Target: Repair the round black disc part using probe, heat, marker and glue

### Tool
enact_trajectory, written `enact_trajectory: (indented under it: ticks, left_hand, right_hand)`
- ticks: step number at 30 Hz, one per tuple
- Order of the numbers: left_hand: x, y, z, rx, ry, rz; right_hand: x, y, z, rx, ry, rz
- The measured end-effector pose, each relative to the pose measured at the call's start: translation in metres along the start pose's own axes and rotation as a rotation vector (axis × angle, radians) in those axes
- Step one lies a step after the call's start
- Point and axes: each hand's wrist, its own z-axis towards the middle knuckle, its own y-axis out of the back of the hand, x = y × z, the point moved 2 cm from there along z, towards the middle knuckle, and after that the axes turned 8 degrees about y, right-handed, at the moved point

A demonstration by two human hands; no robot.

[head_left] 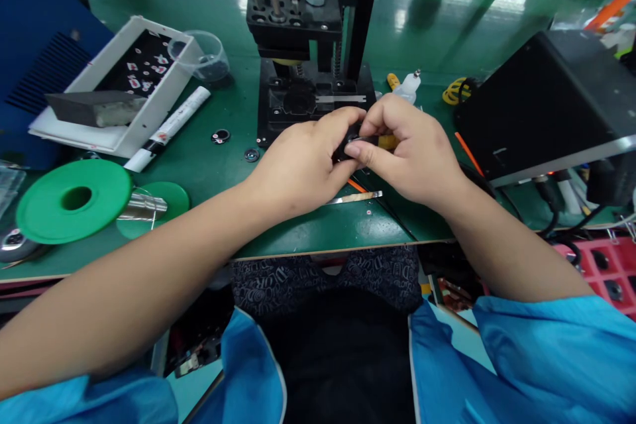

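Note:
My left hand and my right hand meet in front of a black bench press. Between them is a small black part, partly covered by my fingers. My left hand is closed around its left side; my right thumb and fingertips pinch it from the right. Something yellow shows under my right fingers, and I cannot tell whether it is held. A forked flat metal strip lies on the press base, just beyond my hands. Below them rests a thin metal strip on the green bench.
At left are a green solder spool, a white marker, a white tray with small pieces, and a clear cup. Two small round parts, one a black ring, lie left of my hands. A black box stands right.

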Motion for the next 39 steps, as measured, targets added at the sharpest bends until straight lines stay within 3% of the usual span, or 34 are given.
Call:
enact_trajectory:
  ticks: [5, 9, 16, 22, 29, 34, 39]
  left_hand:
    - [-0.002, 0.005, 0.000, 0.008, -0.006, -0.185]
    - [0.003, 0.002, 0.003, 0.044, 0.077, -0.382]
    - [0.015, -0.005, 0.008, 0.019, 0.144, -0.617]
    - [0.022, 0.006, 0.015, -0.106, 0.189, -0.654]
    - [0.018, 0.011, 0.013, -0.056, 0.252, -0.598]
    - [0.017, 0.011, 0.011, 0.020, 0.245, -0.578]
    - [0.016, 0.011, 0.011, 0.036, 0.268, -0.617]
  right_hand:
    - [0.005, 0.001, 0.002, -0.038, -0.027, 0.129]
    - [0.009, 0.000, 0.002, -0.085, -0.002, 0.208]
    - [-0.005, 0.006, 0.002, -0.225, -0.017, 0.293]
    - [0.000, 0.007, 0.001, 0.020, -0.072, 0.257]
    - [0.002, -0.009, 0.000, 0.200, 0.061, 0.165]
    - [0.002, -0.004, 0.001, 0.169, 0.016, 0.204]
    - [-0.003, -0.003, 0.002, 0.028, -0.106, 0.362]
